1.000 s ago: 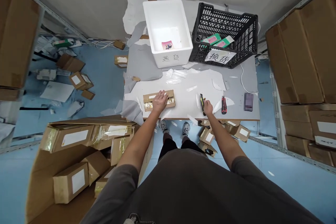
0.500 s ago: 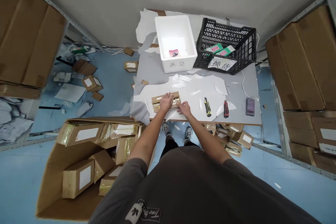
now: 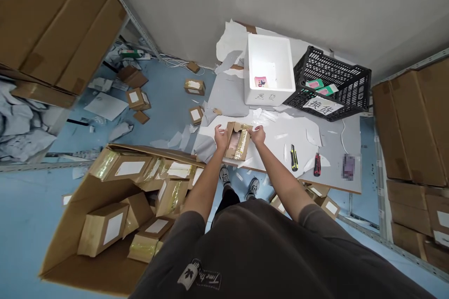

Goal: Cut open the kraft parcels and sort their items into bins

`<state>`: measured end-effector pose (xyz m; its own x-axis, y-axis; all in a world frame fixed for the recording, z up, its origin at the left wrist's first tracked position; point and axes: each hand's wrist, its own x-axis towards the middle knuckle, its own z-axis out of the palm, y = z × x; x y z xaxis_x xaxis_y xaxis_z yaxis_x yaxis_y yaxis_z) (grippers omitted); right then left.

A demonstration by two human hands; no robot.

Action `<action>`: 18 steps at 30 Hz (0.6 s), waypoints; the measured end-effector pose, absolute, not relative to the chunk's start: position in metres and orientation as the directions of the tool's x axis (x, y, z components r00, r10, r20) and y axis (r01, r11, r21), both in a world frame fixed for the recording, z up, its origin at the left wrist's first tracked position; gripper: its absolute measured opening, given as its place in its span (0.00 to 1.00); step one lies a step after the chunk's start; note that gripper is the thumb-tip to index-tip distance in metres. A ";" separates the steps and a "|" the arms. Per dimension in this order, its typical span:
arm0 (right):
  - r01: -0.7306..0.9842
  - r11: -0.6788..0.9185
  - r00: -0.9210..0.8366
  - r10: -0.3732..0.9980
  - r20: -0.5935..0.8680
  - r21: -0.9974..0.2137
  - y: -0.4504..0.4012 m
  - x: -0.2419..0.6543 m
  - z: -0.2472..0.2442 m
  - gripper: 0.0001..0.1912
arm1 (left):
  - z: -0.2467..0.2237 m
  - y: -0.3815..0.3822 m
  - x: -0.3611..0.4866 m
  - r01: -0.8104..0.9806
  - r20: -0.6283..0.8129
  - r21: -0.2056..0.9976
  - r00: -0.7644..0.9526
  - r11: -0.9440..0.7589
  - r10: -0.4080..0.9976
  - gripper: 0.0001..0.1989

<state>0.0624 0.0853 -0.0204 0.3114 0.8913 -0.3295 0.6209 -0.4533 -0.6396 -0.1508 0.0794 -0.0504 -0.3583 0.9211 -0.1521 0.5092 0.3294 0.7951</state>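
Note:
On the near edge of the table lies a small cardboard box (image 3: 232, 151), its top parted and clear tape on its right flap. Something pinkish shows inside; I cannot make out what it is. My left hand (image 3: 220, 138) grips the box's left edge with bent fingers. At the upper right corner, my right hand (image 3: 258, 135) is closed on the taped flap. To the right of the box lie a yellow-and-black utility knife (image 3: 293, 158) and a red-and-black utility knife (image 3: 317, 164).
A white foam box (image 3: 269, 65) holding a pink card and a black plastic crate (image 3: 354, 79) with green-and-pink packs stand at the back of the table (image 3: 228, 96). A large carton (image 3: 70, 233) of parcels stands at my left. Shelves with cartons (image 3: 409, 126) flank both sides.
The cardboard box has turned from lying crosswise to nearly lengthwise, and its top has opened. My hands have moved apart to its two sides. The view has swung left.

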 end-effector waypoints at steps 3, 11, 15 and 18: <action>0.651 -0.519 0.393 0.855 -0.339 -0.554 0.077 0.054 -0.010 0.15 | -0.046 0.062 -0.138 0.656 0.062 0.745 -0.251 0.123 0.966 0.14; 0.802 -0.378 0.249 0.916 -0.316 -0.462 0.036 0.008 -0.001 0.24 | -0.020 0.029 -0.177 0.723 -0.039 0.652 0.333 -0.229 0.942 0.13; 0.674 -0.423 0.208 0.895 -0.394 -0.606 0.040 0.031 0.000 0.23 | -0.014 0.017 -0.190 0.688 -0.151 0.686 0.451 -0.236 0.879 0.17; 0.501 -0.408 0.111 0.905 -0.410 -0.763 0.043 0.066 0.003 0.21 | -0.011 0.016 -0.188 0.666 -0.287 0.740 0.435 -0.090 0.854 0.26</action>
<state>0.0657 0.0429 0.0031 0.1109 0.9051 -0.4104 0.5013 -0.4075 -0.7633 -0.1879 0.0164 -0.0112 0.4346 0.8535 -0.2874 0.6664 -0.0901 0.7402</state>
